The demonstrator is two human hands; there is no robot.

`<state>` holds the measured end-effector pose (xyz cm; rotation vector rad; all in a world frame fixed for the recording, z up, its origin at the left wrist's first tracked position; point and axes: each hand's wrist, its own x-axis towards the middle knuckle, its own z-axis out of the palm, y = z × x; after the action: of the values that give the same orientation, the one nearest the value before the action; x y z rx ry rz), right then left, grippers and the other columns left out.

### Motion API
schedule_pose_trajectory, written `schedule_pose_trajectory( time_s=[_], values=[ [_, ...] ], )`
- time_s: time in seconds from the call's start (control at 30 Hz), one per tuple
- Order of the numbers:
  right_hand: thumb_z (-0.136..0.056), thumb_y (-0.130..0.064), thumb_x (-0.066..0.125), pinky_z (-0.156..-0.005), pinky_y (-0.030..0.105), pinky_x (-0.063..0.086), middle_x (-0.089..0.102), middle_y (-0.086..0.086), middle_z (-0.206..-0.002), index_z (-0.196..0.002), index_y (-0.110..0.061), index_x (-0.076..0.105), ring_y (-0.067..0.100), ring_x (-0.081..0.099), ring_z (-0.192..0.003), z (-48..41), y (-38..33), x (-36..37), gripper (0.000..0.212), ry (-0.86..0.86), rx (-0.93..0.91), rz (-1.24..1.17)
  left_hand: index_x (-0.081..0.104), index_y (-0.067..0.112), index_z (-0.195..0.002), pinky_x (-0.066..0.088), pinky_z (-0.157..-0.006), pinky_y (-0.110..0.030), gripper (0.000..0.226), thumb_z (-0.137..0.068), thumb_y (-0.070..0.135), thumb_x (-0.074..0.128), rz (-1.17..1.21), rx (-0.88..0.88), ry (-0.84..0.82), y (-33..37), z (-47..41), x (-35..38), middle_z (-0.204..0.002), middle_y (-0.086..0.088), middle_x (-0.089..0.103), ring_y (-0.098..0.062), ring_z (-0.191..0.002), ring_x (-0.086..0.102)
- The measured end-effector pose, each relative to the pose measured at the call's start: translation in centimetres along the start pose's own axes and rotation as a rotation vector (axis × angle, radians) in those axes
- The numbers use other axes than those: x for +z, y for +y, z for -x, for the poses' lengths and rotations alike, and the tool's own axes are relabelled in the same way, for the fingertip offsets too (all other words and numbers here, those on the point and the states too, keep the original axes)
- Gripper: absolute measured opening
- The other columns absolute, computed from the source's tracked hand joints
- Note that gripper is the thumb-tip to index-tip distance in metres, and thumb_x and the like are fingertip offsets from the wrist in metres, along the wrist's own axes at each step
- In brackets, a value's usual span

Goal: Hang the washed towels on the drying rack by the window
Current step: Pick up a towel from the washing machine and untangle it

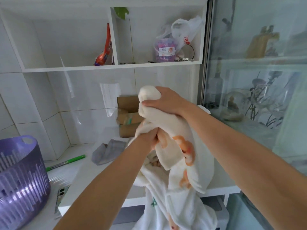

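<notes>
While both hands bunch the white towel (pixel 176 128), hanging has not begun.
The right hand (pixel 164 101) curls its fingers round the twisted upper end; the left hand (pixel 149 138) grips a fold lower down. Plush, thick, orange-printed cloth droops past the white counter (pixel 86 173) edge. No drying rack shows; a ribbed purple laundry basket (pixel 21 176) sits left.

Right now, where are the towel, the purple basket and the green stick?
towel (pixel 174 123): head view, white fold above the orange print.
purple basket (pixel 21 171): head view, slatted side wall.
green stick (pixel 75 159): head view, bright green end.
</notes>
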<state>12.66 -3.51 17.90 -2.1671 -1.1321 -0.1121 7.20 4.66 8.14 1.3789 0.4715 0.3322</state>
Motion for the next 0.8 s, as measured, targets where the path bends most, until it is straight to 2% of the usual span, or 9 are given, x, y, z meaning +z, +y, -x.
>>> schedule_pose_trajectory(
  time_s=[0.1, 0.13, 0.2, 0.23, 0.27, 0.37, 0.5, 0.67, 0.8],
  values=[
    [-0.069, -0.070, 0.063, -0.098, 0.043, 0.047, 0.059, 0.002, -0.125, -0.130, -0.027, 0.051, 0.024, 0.057, -0.113, 1.7, 1.3, -0.1, 0.075, 0.085, 0.147, -0.041, 0.046, 0.012, -0.061, 0.045, -0.041, -0.019, 0.043, -0.099, 0.031, 0.040, 0.040, -0.010, 0.043, 0.0, 0.8, 0.0, -0.039, -0.009, 0.048, -0.017, -0.035, 0.053],
    [-0.069, -0.067, 0.065, -0.095, 0.037, 0.050, 0.060, -0.001, -0.124, -0.126, -0.033, 0.053, 0.019, 0.060, -0.111, 2.5, 1.7, -0.1, 0.068, 0.027, 0.140, -0.160, 0.050, 0.012, -0.067, 0.048, -0.047, -0.019, 0.039, -0.100, 0.030, 0.037, 0.039, -0.032, 0.063, -0.3, 1.0, -0.1, -0.050, -0.009, 0.055, -0.015, -0.046, 0.059],
    [-0.073, -0.054, 0.072, -0.079, 0.022, 0.055, 0.064, -0.012, -0.112, -0.107, -0.048, 0.054, 0.003, 0.066, -0.097, 4.9, 2.5, -0.2, 0.039, -0.175, 0.086, -0.377, 0.058, 0.010, -0.112, 0.048, -0.080, -0.020, 0.030, -0.103, 0.025, 0.033, -0.126, -0.036, 0.225, 0.0, 2.9, -0.4, -0.098, -0.007, 0.062, -0.014, -0.093, 0.060],
    [-0.075, -0.046, 0.075, -0.074, 0.020, 0.055, 0.065, -0.015, -0.107, -0.099, -0.050, 0.053, 0.001, 0.066, -0.093, 5.8, 2.8, -0.3, 0.033, -0.250, 0.069, -0.440, 0.051, 0.008, -0.127, 0.045, -0.086, -0.015, 0.033, -0.104, 0.023, 0.033, -0.309, -0.023, 0.291, -0.1, 3.3, -0.6, -0.105, -0.005, 0.058, -0.013, -0.101, 0.055],
    [-0.076, -0.038, 0.076, -0.076, 0.024, 0.056, 0.066, -0.014, -0.105, -0.095, -0.049, 0.054, 0.003, 0.066, -0.094, 6.7, 3.0, -0.4, 0.032, -0.280, 0.069, -0.482, 0.051, 0.005, -0.126, 0.045, -0.084, -0.013, 0.033, -0.103, 0.023, 0.034, -0.335, -0.028, 0.298, -0.1, 3.9, -0.8, -0.095, -0.005, 0.056, -0.014, -0.098, 0.055],
    [-0.079, -0.024, 0.068, -0.090, 0.039, 0.055, 0.070, -0.004, -0.106, -0.094, -0.038, 0.062, 0.016, 0.066, -0.099, 8.9, 3.5, -0.5, 0.021, -0.153, 0.099, -0.524, 0.048, 0.010, -0.068, 0.041, -0.067, -0.022, 0.040, -0.101, 0.032, 0.039, -0.281, -0.060, 0.233, 0.1, 7.7, 0.2, -0.052, -0.006, 0.050, -0.020, -0.065, 0.048],
    [-0.082, -0.033, 0.061, -0.086, 0.039, 0.056, 0.070, 0.005, -0.107, -0.105, -0.022, 0.067, 0.024, 0.066, -0.097, 12.0, 3.4, 0.4, 0.027, 0.137, 0.264, -0.560, 0.044, 0.016, -0.032, 0.037, -0.042, -0.016, 0.055, -0.079, 0.035, 0.063, 0.100, -0.148, 0.177, -2.0, 13.1, 0.9, -0.033, -0.004, 0.039, -0.016, -0.028, 0.040],
    [-0.089, -0.028, 0.048, -0.071, 0.031, 0.047, 0.065, 0.003, -0.094, -0.103, -0.013, 0.066, 0.025, 0.061, -0.088, 17.7, 3.8, 2.5, 0.027, 0.227, 0.316, -0.462, 0.061, 0.013, -0.064, 0.049, -0.054, -0.026, 0.028, -0.073, 0.038, 0.070, 0.045, -0.224, 0.138, -7.2, 20.9, 0.7, -0.055, -0.006, 0.064, -0.020, -0.051, 0.061],
    [-0.093, -0.024, 0.046, -0.067, 0.031, 0.047, 0.057, 0.002, -0.081, -0.094, -0.011, 0.056, 0.023, 0.056, -0.085, 23.1, 3.5, 4.4, 0.016, 0.047, 0.348, -0.461, 0.052, 0.013, -0.067, 0.034, -0.031, -0.011, 0.033, -0.096, 0.030, 0.048, -0.016, -0.277, 0.342, -11.6, 28.8, -0.9, -0.037, 0.003, 0.054, -0.009, -0.029, 0.051]
  ],
)
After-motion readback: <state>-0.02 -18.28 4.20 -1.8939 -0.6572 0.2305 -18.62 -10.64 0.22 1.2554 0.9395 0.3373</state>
